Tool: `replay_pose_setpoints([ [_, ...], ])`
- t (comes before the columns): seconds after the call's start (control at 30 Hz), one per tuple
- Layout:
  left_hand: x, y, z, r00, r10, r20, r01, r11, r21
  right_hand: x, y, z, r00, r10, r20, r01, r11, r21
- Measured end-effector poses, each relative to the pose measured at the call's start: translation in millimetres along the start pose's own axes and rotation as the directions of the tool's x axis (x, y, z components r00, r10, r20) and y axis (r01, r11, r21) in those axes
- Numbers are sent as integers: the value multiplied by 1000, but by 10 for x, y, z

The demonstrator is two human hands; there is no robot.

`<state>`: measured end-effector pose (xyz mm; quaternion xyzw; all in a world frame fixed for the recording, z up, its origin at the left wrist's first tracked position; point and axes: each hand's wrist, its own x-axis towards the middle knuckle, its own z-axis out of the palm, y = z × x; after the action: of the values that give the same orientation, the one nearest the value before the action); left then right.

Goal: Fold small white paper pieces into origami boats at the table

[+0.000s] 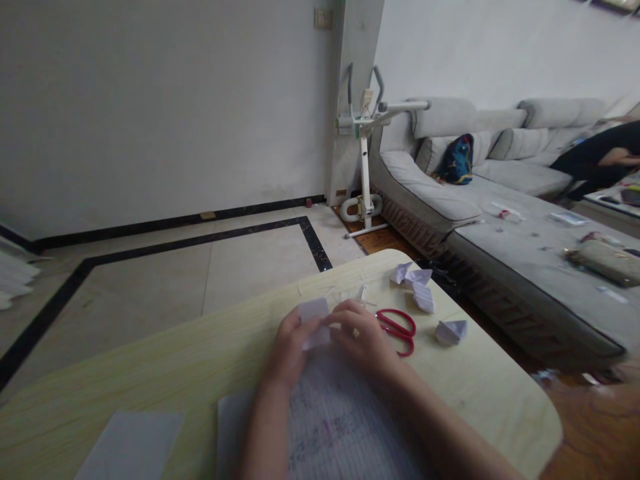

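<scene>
Both my hands meet over a small folded piece of white paper [314, 321] at the middle of a pale wooden table [150, 380]. My left hand [290, 347] pinches its left side and my right hand [361, 337] pinches its right side, fingers closed on it. Under my forearms lies a lined notebook page [330, 427]. Red-handled scissors [397, 328] lie just right of my right hand. Folded white paper shapes [417, 283] sit near the far edge, and another folded paper shape [451, 331] lies right of the scissors.
A loose white sheet [133, 447] lies at the table's near left. A grey sofa [500, 200] with a dark backpack [457, 160] stands to the right, an exercise machine [365, 167] by the wall. Another person in dark clothes [600, 160] is at the far right.
</scene>
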<state>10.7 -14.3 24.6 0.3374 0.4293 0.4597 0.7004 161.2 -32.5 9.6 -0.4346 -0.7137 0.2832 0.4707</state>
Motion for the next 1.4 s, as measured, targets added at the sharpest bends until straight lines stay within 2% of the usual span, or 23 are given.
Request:
replay_pose_setpoints([
  [0.3,41,-109,-47,999,-16,48,19,997,-72,17,27,-30,994,89,-63,-88,996,9],
  [0.6,25,-57,-19,997,-51,64,55,997,-58,3,7,-13,973,228,45,-232,963,134],
  [0.83,-32,69,51,998,-54,30,54,999,-4,6,-56,-31,971,205,126,-225,959,170],
  [1.0,-8,15,29,996,-63,56,64,997,-30,3,-78,-19,961,245,128,-269,935,231],
  [1.1,12,-32,9,996,-45,71,47,999,-27,7,-66,-11,959,264,107,-282,932,226],
  [1.2,27,-64,-5,997,-23,75,26,999,-31,19,-45,-9,960,278,37,-280,940,197],
  [1.4,44,-128,-60,992,83,100,-91,993,79,26,-16,2,938,338,-83,-320,930,180],
])
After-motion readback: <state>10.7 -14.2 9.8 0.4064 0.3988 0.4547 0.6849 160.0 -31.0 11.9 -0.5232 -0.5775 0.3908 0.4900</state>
